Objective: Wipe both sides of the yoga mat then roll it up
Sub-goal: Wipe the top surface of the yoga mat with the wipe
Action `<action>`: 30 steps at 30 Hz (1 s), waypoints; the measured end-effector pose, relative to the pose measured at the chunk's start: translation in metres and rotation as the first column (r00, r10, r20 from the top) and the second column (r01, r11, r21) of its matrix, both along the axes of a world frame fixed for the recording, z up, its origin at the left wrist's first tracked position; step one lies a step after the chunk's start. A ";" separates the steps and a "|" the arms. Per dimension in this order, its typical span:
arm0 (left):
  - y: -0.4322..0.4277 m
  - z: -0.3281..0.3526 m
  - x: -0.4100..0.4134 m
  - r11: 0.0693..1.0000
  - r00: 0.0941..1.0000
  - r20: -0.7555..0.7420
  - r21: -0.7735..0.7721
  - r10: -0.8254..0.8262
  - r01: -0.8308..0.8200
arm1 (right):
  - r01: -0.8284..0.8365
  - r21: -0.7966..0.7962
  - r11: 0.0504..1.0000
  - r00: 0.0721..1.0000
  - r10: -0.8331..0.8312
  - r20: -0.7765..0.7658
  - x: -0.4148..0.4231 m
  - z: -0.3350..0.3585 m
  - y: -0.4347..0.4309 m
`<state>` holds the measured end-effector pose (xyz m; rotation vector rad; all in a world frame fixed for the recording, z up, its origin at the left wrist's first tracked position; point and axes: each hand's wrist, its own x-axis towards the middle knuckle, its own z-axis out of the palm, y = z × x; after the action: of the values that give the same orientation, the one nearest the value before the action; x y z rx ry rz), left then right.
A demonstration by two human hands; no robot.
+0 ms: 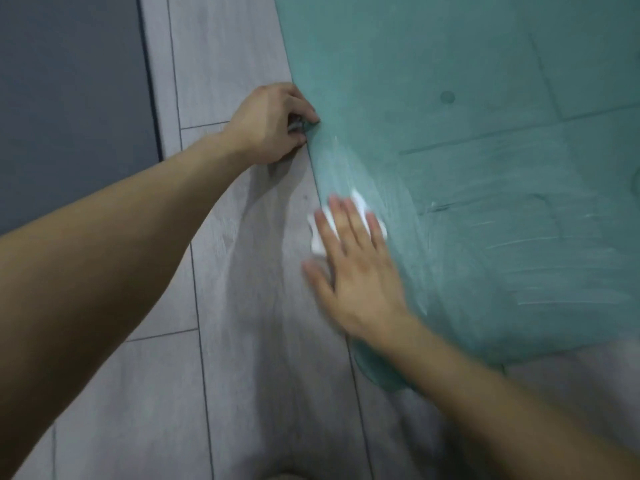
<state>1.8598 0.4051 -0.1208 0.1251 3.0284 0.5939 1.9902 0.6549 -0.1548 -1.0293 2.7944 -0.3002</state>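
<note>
A teal mat point(485, 81) lies flat on a floor point(242, 306) of pale grey planks and fills the right and upper part of the view. Its left edge runs away from the person, leaning a little to the left as it goes, roughly along the plank seams. Its near end runs across to the right from a rounded corner close to the right forearm. The mat leaves the picture at the top and the right, so its full length cannot be seen, but the long axis appears to point away from the person. Thin printed lines cross its surface, and pale smeared streaks cover the near part.

The hands are apart, both at the mat's left edge. The left hand point(270, 123) is the farther one: its fingers are curled and pinch the edge, with the palm side resting on the floor just beside the mat. The right hand point(356, 268) is nearer and blurred. It lies flat with the fingers straight and spread, pressing a white cloth point(360, 202) onto the mat right at the edge, and part of the cloth hangs over onto the floor.

A dark grey surface point(69, 98) borders the planks at far left
</note>
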 end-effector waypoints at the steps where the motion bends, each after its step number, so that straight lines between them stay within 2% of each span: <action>1: 0.000 -0.002 0.001 1.000 1.000 0.000 0.003 0.008 -0.008 | -0.030 0.010 1.000 0.998 0.029 0.051 0.036 0.006 0.027; 4: 0.003 -0.003 0.005 1.000 1.000 -0.011 0.008 0.014 -0.014 | -0.037 0.009 0.999 0.996 0.036 0.080 0.075 0.011 0.057; 10: 0.009 0.015 0.005 0.996 0.993 0.114 -0.084 -0.034 0.044 | 0.145 0.025 0.989 0.989 -0.145 -0.006 -0.068 -0.009 -0.048; 12: 0.013 0.020 0.009 0.993 0.983 0.175 -0.099 -0.050 0.068 | 0.126 0.005 0.992 0.992 -0.126 -0.003 -0.043 -0.010 -0.025; 14: 0.018 0.020 0.012 0.993 0.977 0.211 -0.099 -0.036 0.058 | 0.051 -0.039 0.998 0.999 -0.051 -0.001 0.028 -0.003 0.028; 16: 0.022 0.015 0.015 0.991 0.977 0.213 -0.126 -0.006 0.033 | -0.033 -0.049 0.998 0.996 0.037 0.077 0.098 0.010 0.082; 18: 0.027 0.010 0.020 0.988 0.982 0.188 -0.152 0.020 0.009 | -0.055 -0.054 0.997 0.993 0.060 0.104 0.122 0.015 0.107; 20: 0.033 0.007 0.030 0.990 0.990 0.137 -0.141 0.046 -0.026 | -0.003 -0.025 1.000 0.997 0.005 0.082 0.087 0.010 0.090; 25: 0.061 0.007 0.070 0.997 0.999 0.052 -0.078 0.015 -0.011 | 0.185 0.037 0.982 0.983 -0.186 0.009 -0.068 -0.007 -0.001; 27: 0.067 0.005 0.079 0.996 0.999 0.047 -0.094 -0.005 0.009 | 0.180 0.037 0.983 0.984 -0.180 0.001 -0.051 -0.009 0.015; 30: 0.070 0.007 0.081 0.992 0.997 0.075 -0.124 -0.013 0.022 | 0.089 0.031 0.996 0.996 -0.089 0.015 0.049 0.003 0.087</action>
<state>1.9409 0.4755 -0.1137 0.1213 2.9786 0.3973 2.0396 0.7420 -0.1523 -0.8937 2.8263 -0.2745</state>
